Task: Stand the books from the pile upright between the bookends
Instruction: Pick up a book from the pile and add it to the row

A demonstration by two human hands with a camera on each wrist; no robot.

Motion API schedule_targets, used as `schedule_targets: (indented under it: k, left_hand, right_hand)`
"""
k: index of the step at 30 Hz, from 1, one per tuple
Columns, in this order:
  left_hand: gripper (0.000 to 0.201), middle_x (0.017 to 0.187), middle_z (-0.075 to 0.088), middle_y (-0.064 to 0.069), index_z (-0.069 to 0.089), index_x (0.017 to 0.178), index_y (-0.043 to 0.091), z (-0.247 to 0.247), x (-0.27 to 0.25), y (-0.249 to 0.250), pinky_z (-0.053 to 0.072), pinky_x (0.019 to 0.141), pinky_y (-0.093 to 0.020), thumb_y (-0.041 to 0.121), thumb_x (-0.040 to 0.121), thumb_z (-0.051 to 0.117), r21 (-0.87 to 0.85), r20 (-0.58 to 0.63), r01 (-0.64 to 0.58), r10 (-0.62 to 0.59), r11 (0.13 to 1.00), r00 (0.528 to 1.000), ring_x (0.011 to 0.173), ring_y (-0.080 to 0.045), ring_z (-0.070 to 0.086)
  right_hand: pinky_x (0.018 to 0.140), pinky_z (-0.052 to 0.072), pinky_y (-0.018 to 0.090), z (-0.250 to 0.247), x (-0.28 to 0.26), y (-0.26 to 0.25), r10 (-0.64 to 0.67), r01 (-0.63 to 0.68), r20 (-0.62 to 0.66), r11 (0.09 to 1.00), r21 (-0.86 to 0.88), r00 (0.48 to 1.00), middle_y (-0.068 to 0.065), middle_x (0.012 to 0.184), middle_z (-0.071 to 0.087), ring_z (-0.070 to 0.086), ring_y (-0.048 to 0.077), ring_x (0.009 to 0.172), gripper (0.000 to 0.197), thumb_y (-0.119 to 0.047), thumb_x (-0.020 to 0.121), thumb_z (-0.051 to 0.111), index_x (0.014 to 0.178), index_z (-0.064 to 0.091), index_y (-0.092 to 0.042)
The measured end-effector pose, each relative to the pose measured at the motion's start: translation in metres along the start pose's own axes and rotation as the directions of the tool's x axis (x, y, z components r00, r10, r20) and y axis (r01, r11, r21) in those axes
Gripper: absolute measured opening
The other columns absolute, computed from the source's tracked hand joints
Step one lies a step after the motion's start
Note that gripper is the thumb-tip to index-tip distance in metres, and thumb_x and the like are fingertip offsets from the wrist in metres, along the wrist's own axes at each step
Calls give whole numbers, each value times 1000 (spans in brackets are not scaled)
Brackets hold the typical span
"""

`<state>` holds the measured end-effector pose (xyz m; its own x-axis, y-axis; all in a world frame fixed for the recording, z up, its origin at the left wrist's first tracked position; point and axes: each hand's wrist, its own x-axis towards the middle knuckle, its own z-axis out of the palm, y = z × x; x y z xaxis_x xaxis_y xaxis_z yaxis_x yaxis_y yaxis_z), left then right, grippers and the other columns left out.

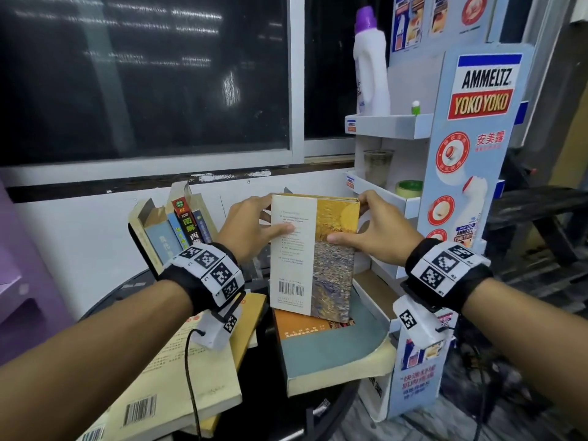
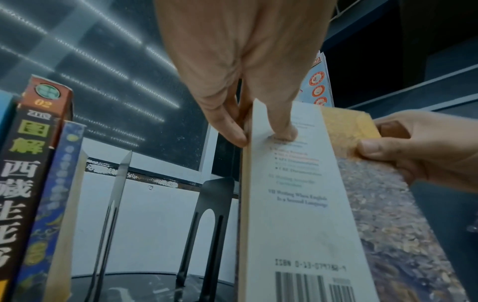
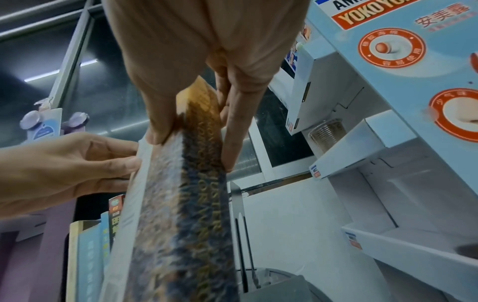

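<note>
Both hands hold one book (image 1: pixel 311 256) upright, its white back cover with a barcode facing me, over the pile. My left hand (image 1: pixel 270 218) pinches its left edge, thumb on the cover. My right hand (image 1: pixel 356 224) grips the painted spine side. In the left wrist view the book (image 2: pixel 297 204) stands just right of a black bookend (image 2: pixel 207 224), held by my left hand (image 2: pixel 261 134). The right wrist view shows the spine (image 3: pixel 196 204) in my right hand (image 3: pixel 194 147). Several books (image 1: pixel 178 233) stand upright at the left. The pile keeps an orange-and-teal book (image 1: pixel 318 342) and a cream book (image 1: pixel 178 370).
A cardboard display shelf (image 1: pixel 471 173) stands close on the right, with a white bottle (image 1: pixel 370 65), a plastic cup (image 1: pixel 378 167) and a tape roll (image 1: pixel 410 187). A white wall and dark window (image 1: pixel 143 74) lie behind the round black table (image 1: pixel 331 405).
</note>
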<state>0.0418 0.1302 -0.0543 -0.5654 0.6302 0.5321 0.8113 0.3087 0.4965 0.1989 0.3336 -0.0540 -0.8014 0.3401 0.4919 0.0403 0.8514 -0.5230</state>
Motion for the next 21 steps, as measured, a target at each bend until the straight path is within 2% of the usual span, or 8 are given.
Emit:
schedule_targets:
  k: [4,8,10,12,14,16,18,21]
  left_hand:
    - [44,117,65,7,62,127,32,2,-1,-2,42,69,-13,36,85,76,-3,-8,-12,12,1000,1000,99,-8,60]
    - [46,118,66,8,61,128,33,1,0,-6,43,71,-15,38,85,76,-14,-13,-18,18,1000,1000,100,-7,61]
    - [48,119,66,8,61,129,31,0,3,-8,44,70,-14,37,85,76,-14,-8,-17,17,1000,1000,101,-8,61]
    - [49,121,66,7,62,131,28,-3,7,-11,46,71,-14,37,85,76,-19,5,-5,5,1000,1000,103,-8,62]
    - [49,122,66,6,62,130,27,-9,11,-16,54,77,-22,37,84,76,1,31,2,-2,1000,1000,103,-9,62]
    - [51,122,63,5,60,130,28,-17,15,-23,56,87,-36,40,83,76,62,62,-6,2,998,998,105,-10,60]
    - [60,127,59,5,54,134,29,-27,18,-31,51,94,-38,46,81,76,163,78,-8,-5,987,997,110,-12,55]
    - [83,142,49,-1,41,148,22,-43,21,-48,41,108,-40,51,79,76,339,63,11,-35,941,997,129,-19,45]
  right_hand:
    - [70,55,29,-3,0,-1,-22,22,41,1000,3,999,-5,108,62,65,8,81,71,-60,64,82,114,47,-23]
    - [72,60,37,-1,0,-3,-9,7,40,998,61,999,-3,113,65,68,9,82,72,-60,62,81,114,47,-24]
    - [68,60,31,2,1,-3,-1,0,8,996,91,1000,-4,113,65,68,7,78,66,-52,66,84,113,48,-23]
    - [61,52,16,6,4,-6,-11,13,-26,996,90,1000,-3,111,65,66,6,76,62,-49,69,84,112,49,-22]
    - [55,45,8,10,8,-13,-19,23,-47,998,67,999,-4,108,63,64,3,74,61,-48,70,85,112,48,-21]
    - [55,42,6,15,16,-20,-35,38,-60,998,48,998,-6,103,61,60,-1,73,60,-47,72,84,110,47,-20]
    - [55,41,9,21,26,-26,-49,52,-89,998,33,995,-7,99,61,58,-1,72,58,-46,72,84,108,48,-18]
    - [60,42,18,34,43,-35,-48,52,-158,999,16,986,-10,92,59,60,8,76,61,-49,72,84,108,48,-15]
